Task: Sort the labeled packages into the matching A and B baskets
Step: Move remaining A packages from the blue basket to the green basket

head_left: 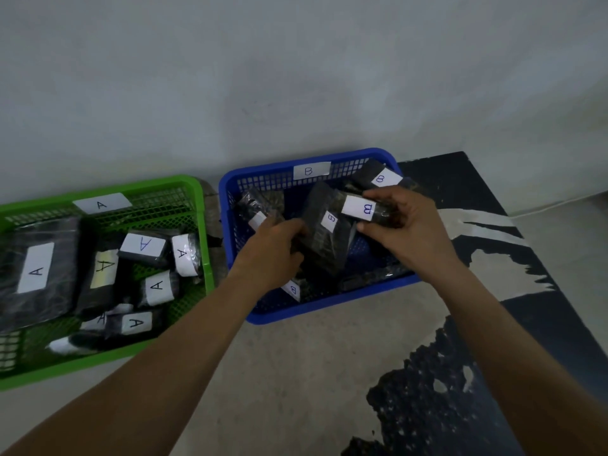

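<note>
On my far left sits the green basket [208,264], with a white tag marked A [102,204] on its far wall. Dark packages with A labels lie inside it: a big flat one [36,271] at the left and several smaller ones [143,246] to its right.

Just beside it, to the right, is the blue basket [329,306], tagged B [311,170] on its far wall. My left hand [279,245] reaches into it, fingers curled round the near edge of a long dark package [324,238] that stands tilted, its B label facing up. My right hand [408,225] is over the same basket, thumb and fingers pinching a smaller package [358,209] with a B label. Another B package [381,177] lies in the far right corner, and one more [292,288] lies under my left wrist.

Right of the basket a dark patterned mat [543,324] covers the floor.
</note>
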